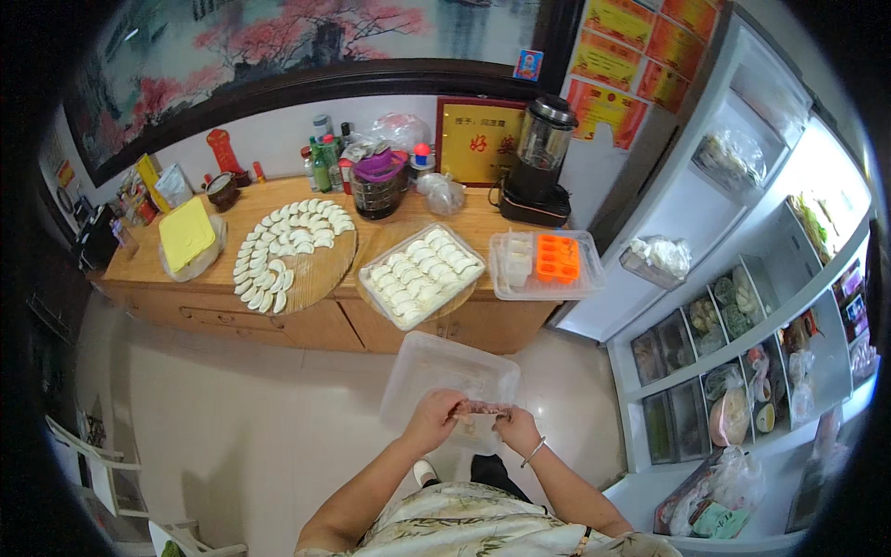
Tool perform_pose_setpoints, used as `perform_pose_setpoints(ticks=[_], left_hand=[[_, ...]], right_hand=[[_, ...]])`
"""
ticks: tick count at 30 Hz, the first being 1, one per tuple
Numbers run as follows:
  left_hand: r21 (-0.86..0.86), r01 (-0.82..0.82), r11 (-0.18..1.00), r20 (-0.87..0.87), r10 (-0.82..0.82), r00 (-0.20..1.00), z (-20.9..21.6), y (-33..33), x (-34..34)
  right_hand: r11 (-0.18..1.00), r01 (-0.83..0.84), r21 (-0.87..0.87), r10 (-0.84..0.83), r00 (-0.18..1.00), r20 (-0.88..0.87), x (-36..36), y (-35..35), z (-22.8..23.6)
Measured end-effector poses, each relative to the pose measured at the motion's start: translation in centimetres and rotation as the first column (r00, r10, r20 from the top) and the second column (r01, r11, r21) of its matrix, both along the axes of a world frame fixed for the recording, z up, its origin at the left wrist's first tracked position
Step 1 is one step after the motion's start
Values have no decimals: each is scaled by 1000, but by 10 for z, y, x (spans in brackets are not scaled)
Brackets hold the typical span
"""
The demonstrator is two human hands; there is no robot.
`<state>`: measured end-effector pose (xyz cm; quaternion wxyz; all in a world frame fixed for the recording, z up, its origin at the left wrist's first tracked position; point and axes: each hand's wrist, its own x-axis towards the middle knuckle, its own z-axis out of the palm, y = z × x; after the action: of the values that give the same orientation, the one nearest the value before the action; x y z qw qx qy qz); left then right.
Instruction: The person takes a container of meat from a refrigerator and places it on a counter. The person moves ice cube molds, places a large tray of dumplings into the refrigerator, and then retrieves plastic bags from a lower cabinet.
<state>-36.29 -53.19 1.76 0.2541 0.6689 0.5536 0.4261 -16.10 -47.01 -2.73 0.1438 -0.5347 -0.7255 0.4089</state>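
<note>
My left hand (pixel 434 420) and my right hand (pixel 517 431) are in front of my body, fingers curled, at the two ends of a reddish-brown, rough-looking strip (pixel 484 408). Its exact kind is too small to make out. A pale bit shows just under it, next to my left fingers. Behind and below my hands is a translucent plastic bin (pixel 452 360), its near part overlapped by them. Whether my fingers also touch the bin, I cannot tell. A bracelet circles my right wrist.
A wooden counter (pixel 325 323) carries a round board of dumplings (pixel 320 265), a dumpling tray (pixel 425 274), a tray with an orange mold (pixel 557 258), a blender (pixel 543 153), bottles (pixel 321 167) and a yellow-lidded box (pixel 187 234). An open refrigerator (pixel 594 306) with bagged food stands right; stools (pixel 107 473) are left.
</note>
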Motion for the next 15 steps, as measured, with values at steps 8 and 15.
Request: perform_pose_setpoints(ticks=[8,15], left_hand=[[89,23,996,-550,30,834,2,35,59],[55,-309,949,-368,307,878,-6,43,133]], right_hand=[[988,150,26,-144,979,-142,88,16,-10],[970,240,31,-235,965,-112,186,32,-39]])
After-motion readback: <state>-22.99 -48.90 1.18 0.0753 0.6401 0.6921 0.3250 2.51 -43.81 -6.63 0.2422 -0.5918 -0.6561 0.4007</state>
